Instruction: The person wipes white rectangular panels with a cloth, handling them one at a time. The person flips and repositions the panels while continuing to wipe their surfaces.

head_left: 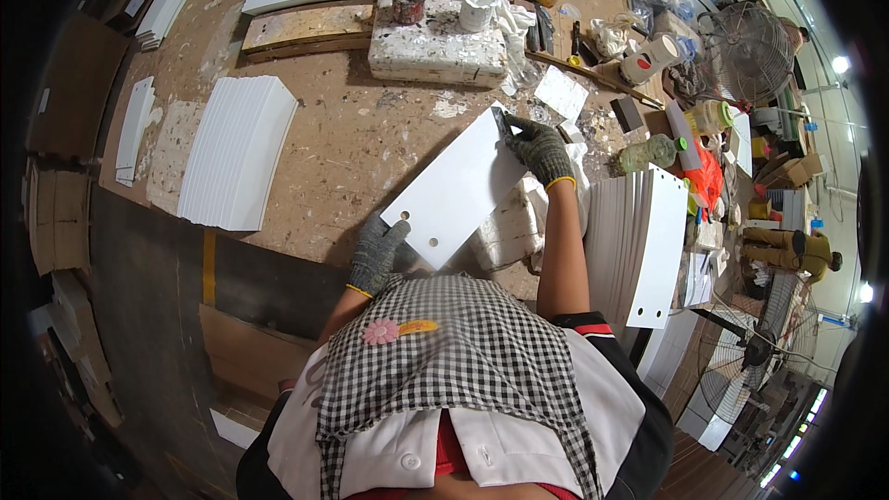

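Note:
A white rectangular panel (460, 187) with round holes near its near end lies slanted in front of me. My left hand (378, 250), in a grey knit glove, grips the panel's near left corner, the thumb on top beside a hole and the other fingers mostly hidden beneath. My right hand (539, 150), gloved alike, closes on a small dark flat tool (501, 122) at the panel's far end. That tool touches the panel's edge; its exact kind is unclear. White cloth-like wrapping (509, 230) lies beneath and beside the panel.
White panels are stacked at left (236, 153) and at right (639, 241). A paint-stained block (435, 54) holds a dark-red can (407, 5) and a white cup (478, 9). Plastic jars (651, 154) and a fan (746, 54) stand right; another person (787, 252) is farther off.

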The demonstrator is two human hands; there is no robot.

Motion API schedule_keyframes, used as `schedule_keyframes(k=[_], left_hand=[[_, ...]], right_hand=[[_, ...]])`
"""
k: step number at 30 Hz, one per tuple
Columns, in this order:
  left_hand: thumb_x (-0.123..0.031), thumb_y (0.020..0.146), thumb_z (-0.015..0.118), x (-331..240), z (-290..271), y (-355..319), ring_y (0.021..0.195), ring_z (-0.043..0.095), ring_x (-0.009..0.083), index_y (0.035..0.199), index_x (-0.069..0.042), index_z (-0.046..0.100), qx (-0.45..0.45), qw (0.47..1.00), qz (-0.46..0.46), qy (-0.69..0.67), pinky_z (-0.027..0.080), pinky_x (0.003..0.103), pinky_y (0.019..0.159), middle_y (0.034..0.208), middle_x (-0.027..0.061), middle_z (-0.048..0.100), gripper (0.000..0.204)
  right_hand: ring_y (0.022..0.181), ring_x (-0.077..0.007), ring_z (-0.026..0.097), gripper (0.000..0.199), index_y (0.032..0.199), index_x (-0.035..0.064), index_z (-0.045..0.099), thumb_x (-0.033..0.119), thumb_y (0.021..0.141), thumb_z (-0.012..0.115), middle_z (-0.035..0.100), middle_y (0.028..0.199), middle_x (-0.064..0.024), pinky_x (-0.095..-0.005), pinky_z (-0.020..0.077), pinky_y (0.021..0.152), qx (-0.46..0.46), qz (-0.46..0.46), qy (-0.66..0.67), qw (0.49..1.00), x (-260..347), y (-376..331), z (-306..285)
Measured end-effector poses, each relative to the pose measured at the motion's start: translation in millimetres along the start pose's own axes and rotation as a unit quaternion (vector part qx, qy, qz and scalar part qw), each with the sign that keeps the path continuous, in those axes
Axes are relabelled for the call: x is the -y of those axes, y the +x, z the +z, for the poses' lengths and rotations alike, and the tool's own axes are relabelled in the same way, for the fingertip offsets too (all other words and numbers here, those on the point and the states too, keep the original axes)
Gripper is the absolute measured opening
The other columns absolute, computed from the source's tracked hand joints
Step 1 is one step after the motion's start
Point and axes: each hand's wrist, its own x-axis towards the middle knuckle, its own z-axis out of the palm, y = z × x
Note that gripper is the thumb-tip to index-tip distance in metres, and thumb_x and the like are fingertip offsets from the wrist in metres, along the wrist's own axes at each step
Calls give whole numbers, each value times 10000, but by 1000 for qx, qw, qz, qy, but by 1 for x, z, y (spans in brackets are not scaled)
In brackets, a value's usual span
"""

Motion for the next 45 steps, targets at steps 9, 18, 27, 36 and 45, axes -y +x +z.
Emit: schedule_keyframes(k=[9, 18, 27, 36, 45], left_hand=[[-233, 912, 800, -3, 0, -2, 931, 650, 158, 1218, 63, 626, -2, 1000, 11, 19, 558, 349, 820, 1063, 89, 723, 460], [-220, 908, 798, -6, 1, -4, 919, 644, 158, 1217, 48, 636, 15, 999, 24, -29, 559, 348, 813, 1055, 92, 719, 441], [-226, 899, 816, 9, 1, 2, 909, 653, 164, 1192, 46, 632, -2, 999, 28, -25, 562, 347, 787, 1049, 96, 718, 440], [-227, 894, 819, 9, 3, 2, 915, 643, 151, 1194, 42, 639, 2, 998, 32, -59, 560, 343, 787, 1049, 80, 714, 441], [-217, 946, 737, 0, 4, -3, 1018, 647, 195, 1275, 48, 664, 20, 1000, 2, -9, 527, 365, 911, 1128, 117, 723, 429]], right_hand=[[869, -214, 738, 478, 1362, 205, 719, 287, 897, 795, 797, 1068, -159, -369, 572, 843, -22, -31, 84, 996, -8, -2, 2], [835, -213, 722, 488, 1357, 195, 723, 309, 888, 798, 794, 1056, -166, -382, 569, 828, -3, -18, 75, 997, -13, 9, 9], [815, -105, 662, 396, 1333, 151, 741, 230, 945, 759, 804, 1002, -105, -327, 565, 796, 114, -30, 116, 986, 5, -13, -5], [855, -82, 665, 410, 1372, 124, 706, 127, 965, 751, 797, 1067, -56, -295, 565, 801, 106, -60, 83, 989, 20, -42, 16], [886, -148, 725, 443, 1394, 176, 693, 131, 956, 736, 799, 1083, -124, -332, 587, 844, 124, -57, 60, 989, 31, -54, 16]])
